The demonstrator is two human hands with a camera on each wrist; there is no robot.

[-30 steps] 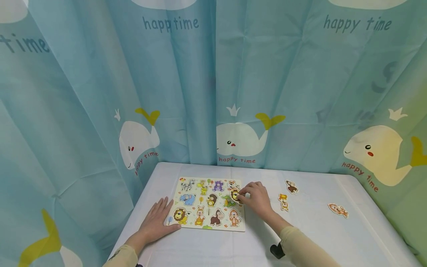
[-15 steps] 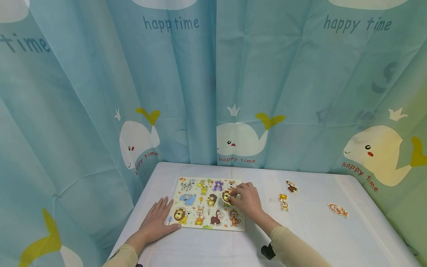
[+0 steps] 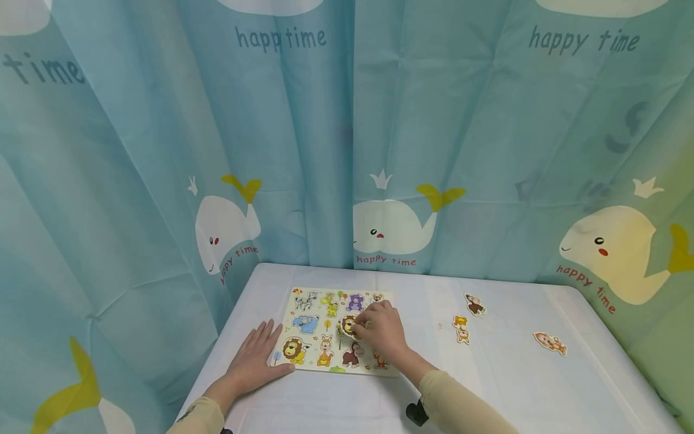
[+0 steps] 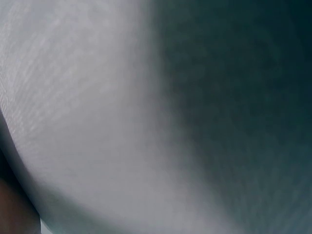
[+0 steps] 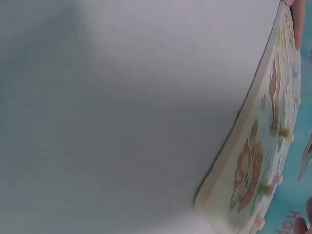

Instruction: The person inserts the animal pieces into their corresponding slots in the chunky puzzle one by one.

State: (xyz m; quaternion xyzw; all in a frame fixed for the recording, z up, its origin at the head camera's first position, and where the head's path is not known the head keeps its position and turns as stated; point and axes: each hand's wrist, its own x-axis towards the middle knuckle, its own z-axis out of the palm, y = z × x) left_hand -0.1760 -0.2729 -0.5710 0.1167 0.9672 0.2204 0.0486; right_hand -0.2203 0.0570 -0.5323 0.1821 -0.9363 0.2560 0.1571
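My right hand pinches a lion-faced puzzle piece over the middle of the animal puzzle board, covering the hedgehog picture. Whether the piece touches the board I cannot tell. Along the board's lower left edge lies my left hand, its fingers straight and its thumb at the front edge. A zebra, a giraffe, an elephant, a kangaroo and another lion show on the board. In the right wrist view the board is seen edge-on, with small knobs standing up from it.
Loose pieces lie on the white table to the right: a brown animal, an orange-and-white one and an orange-brown one. A blue curtain with whales hangs behind the table. The left wrist view is mostly blurred.
My right hand has carried the lion piece leftward across the board, from the crocodile picture toward the hedgehog's place. My left hand has stayed put.
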